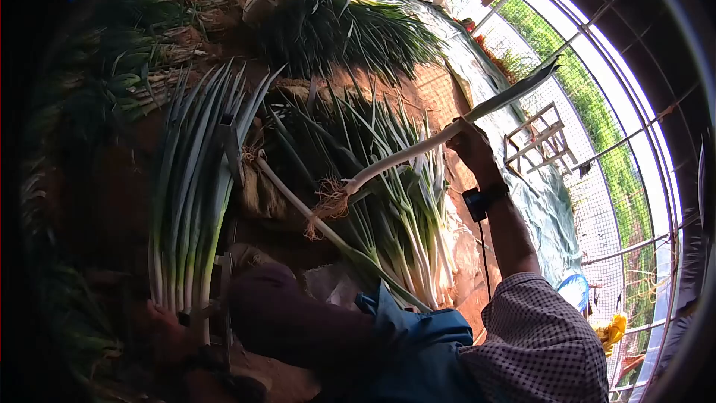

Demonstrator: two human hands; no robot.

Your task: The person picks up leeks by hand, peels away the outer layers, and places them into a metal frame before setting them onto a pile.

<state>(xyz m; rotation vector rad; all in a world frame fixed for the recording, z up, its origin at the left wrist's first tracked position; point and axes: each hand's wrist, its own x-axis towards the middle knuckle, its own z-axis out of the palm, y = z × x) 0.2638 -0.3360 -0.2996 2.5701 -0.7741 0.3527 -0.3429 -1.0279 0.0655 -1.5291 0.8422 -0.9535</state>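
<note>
Closed round the long stalk (404, 154) near where its white shank turns green, the right hand (471, 146) holds it slantwise at right of centre, root tuft (332, 200) towards the middle of the frame and leaves towards the upper right. The left hand (165, 330), dim at lower left, appears closed about the pale bases of an upright bunch (190, 201); the placing of each finger is too dark to tell.

The single stalk should be light but long, so it is apt to swing at both ends. Its shank looks firm and smooth, perhaps slippery, and could snap if bent sharply; the leaves look softer and easily creased. The shank near the middle of its length seems the best hold, without a hard squeeze. The bunch will be heavier and is best gathered low, at the bases.

Counted: one stalk in the right hand; about five bases in the upright bunch, where overlap hides any others; one pile (418, 231) at centre, its stalks too tangled to number; one leafy heap (339, 30) at upper centre; one metal stool frame (541, 140) at right; one wrist device (477, 203) on the right arm.
</note>
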